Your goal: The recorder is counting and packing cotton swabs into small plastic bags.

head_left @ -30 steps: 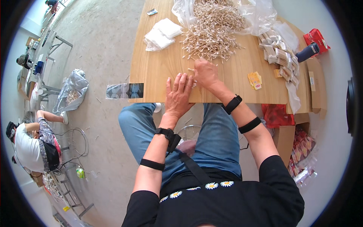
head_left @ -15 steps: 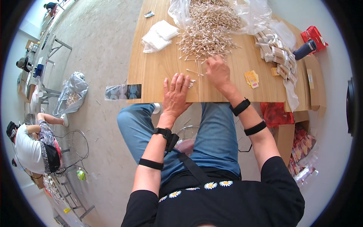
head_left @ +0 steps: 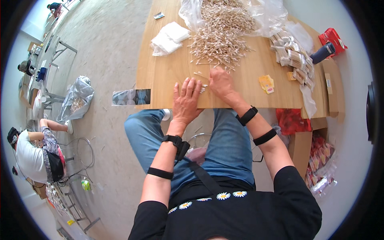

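Right in front of the person, the left hand (head_left: 187, 98) lies palm down at the near edge of the wooden table (head_left: 158, 76), fingers nearly straight and close together, spread flat over a few cotton swabs (head_left: 203, 88) whose white tips poke out on its right side. Just beside it, the right hand (head_left: 221, 83) is curled in, its fingertips turned away; I can't tell whether it has hold of anything. A single swab (head_left: 199, 75) shows just left of its knuckles. To the right of that hand sit some yellow cards (head_left: 267, 84). Right beyond both hands spreads the big loose cotton swab pile (head_left: 224, 38), with a stack of clear plastic sleeves (head_left: 170, 39) ahead of the left hand. Farther out to the right of the right hand are heaped swab packs (head_left: 295, 60), then a dark blue bottle (head_left: 323, 53) and a red pouch (head_left: 332, 41).
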